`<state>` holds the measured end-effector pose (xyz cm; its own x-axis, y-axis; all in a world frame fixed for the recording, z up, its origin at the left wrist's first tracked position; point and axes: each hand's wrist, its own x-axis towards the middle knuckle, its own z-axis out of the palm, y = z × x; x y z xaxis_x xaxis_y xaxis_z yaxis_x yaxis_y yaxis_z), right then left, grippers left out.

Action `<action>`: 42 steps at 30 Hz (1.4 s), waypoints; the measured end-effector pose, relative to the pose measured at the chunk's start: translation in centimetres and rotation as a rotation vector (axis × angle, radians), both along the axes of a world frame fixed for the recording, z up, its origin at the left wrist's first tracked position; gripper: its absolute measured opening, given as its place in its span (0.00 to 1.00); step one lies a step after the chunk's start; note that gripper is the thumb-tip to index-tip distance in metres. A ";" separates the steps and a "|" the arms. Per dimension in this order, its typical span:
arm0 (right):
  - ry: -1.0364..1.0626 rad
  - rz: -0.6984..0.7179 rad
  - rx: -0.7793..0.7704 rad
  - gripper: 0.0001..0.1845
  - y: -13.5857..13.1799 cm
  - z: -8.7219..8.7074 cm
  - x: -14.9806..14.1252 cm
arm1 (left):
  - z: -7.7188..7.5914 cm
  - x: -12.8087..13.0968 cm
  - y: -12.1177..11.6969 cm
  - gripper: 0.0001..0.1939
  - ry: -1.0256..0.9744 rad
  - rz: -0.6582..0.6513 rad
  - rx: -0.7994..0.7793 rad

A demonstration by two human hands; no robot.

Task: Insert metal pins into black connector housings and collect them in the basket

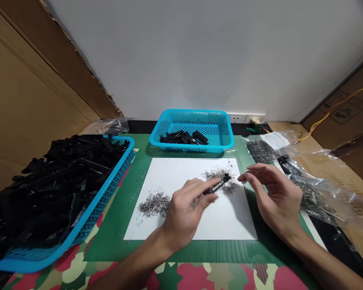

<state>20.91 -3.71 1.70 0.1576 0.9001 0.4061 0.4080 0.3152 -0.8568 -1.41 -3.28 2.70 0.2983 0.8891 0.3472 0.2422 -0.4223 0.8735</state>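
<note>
My left hand (186, 209) is closed on a slim black plastic part (218, 184), holding it over a white sheet (196, 225). The part's far end points at a small heap of thin metal clips (219, 177) on the sheet. My right hand (275, 197) hovers at the sheet's right edge, thumb and forefinger pinched on a thin metal pin (255, 173). A second heap of metal clips (153, 203) lies on the sheet to the left of my left hand.
A large blue basket (109, 193) heaped with black parts stands at the left. A smaller blue basket (220, 141) with a few black parts sits behind the sheet. Clear bags of metal clips (314, 197) lie at the right. A green mat (115, 225) covers the table.
</note>
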 end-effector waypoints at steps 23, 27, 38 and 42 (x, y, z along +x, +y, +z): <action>-0.579 0.602 -0.283 0.08 0.6 0.4 -9.8 | 1.8 -2.3 2.9 0.12 -0.670 0.441 -0.132; -0.619 0.644 -0.341 0.10 1.6 1.2 -8.7 | 1.5 -2.3 2.9 0.13 -0.625 0.453 -0.143; -0.548 0.767 -0.294 0.06 1.2 0.5 -7.7 | 1.6 -1.9 2.6 0.13 -0.498 0.432 -0.124; -0.580 0.791 -0.245 0.08 0.8 0.6 -8.0 | 1.6 -1.9 2.6 0.13 -0.491 0.425 -0.130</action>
<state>12.94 -2.94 2.30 -0.6836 0.7296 0.0206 0.5323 0.5177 -0.6698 -3.35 -0.65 4.27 -0.2538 0.9382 0.2354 -0.0749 -0.2617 0.9622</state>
